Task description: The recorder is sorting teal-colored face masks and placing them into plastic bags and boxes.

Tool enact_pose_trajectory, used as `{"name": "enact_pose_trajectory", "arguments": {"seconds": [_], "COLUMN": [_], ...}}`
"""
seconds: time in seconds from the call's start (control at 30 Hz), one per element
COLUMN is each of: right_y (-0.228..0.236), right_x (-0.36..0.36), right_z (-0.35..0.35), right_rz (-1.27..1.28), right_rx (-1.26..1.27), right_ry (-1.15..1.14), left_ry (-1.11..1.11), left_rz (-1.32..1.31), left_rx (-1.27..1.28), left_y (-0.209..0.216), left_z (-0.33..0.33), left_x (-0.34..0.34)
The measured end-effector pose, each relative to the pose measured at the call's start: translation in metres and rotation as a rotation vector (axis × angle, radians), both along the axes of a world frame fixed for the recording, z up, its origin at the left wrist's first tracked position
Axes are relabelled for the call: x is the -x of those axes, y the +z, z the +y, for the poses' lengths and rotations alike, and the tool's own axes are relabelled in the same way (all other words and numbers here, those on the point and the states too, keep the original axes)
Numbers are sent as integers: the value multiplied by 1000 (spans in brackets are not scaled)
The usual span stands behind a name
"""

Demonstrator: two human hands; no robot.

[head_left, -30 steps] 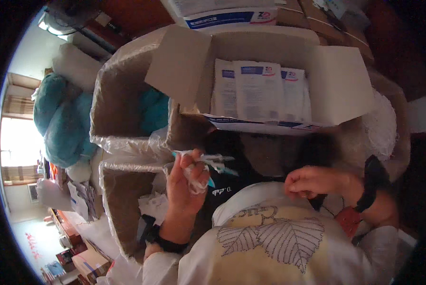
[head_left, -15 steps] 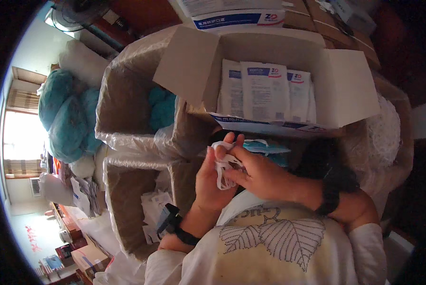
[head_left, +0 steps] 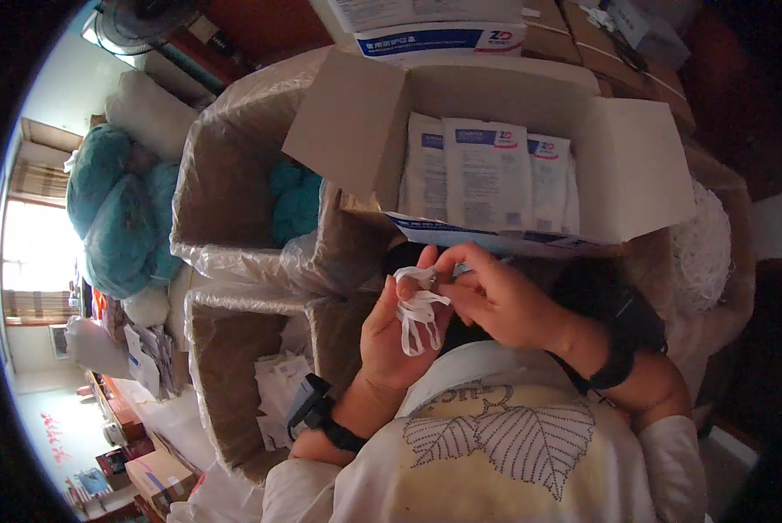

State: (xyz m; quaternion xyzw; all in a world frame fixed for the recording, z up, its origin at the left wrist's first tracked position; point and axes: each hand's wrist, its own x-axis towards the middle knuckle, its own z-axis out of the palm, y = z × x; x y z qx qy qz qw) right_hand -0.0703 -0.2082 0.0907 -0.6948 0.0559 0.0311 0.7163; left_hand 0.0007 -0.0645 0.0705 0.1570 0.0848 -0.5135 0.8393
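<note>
My left hand point(head_left: 389, 347), palm up in front of my chest, has its fingers closed around a small bundle of white elastic loops point(head_left: 419, 318). The loops dangle over the palm. My right hand point(head_left: 514, 303) is bent in from the right, its thumb and fingertips pinched at the bundle's right side. Just beyond both hands stands an open white carton point(head_left: 504, 83) with its flaps spread. Inside it, white printed packets point(head_left: 488, 179) stand upright side by side. Something dark lies beneath my hands, mostly hidden.
To the left, a plastic-lined box point(head_left: 225, 196) holds teal bundles point(head_left: 295, 205). A nearer lined box point(head_left: 221, 375) contains white paper packets point(head_left: 282, 383). White stringy material point(head_left: 703, 248) fills a container at right. Bagged teal bundles point(head_left: 121, 218) are piled at far left.
My right hand has shifted right and opened a gap from my left palm, so the white loops show more fully. The light-blue piece behind my right hand is now mostly covered.
</note>
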Motion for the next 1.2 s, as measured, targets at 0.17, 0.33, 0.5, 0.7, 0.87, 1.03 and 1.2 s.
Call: {"name": "enact_pose_trajectory", "arguments": {"seconds": [0.17,0.33,0.5,0.7,0.87,1.03,1.2], "right_y": [-5,-5,-23,-7,-2,-6,-8], "right_x": [-7,-8,-8,-5,-6,-4,2], "right_z": [13,15,12,12,7,13,19], "right_rz": [-135,-110,-204,72,183,191,117], "right_rx": [167,542,310,-152,-82,-209,-117], "right_ry": [-72,-79,-47,152,242,197,110], "left_ry": [-16,53,39,29,-157,-131,-138], "left_rz": [-51,-190,-154,-488,-477,-283,-485], "left_rx": [66,-58,-138,-257,-264,-262,-249], "left_y": [-3,-2,-2,-9,-10,-9,-17], "left_z": [-1,-9,-9,-6,-1,-6,-2], "left_x": [0,9,3,4,1,2,5]}}
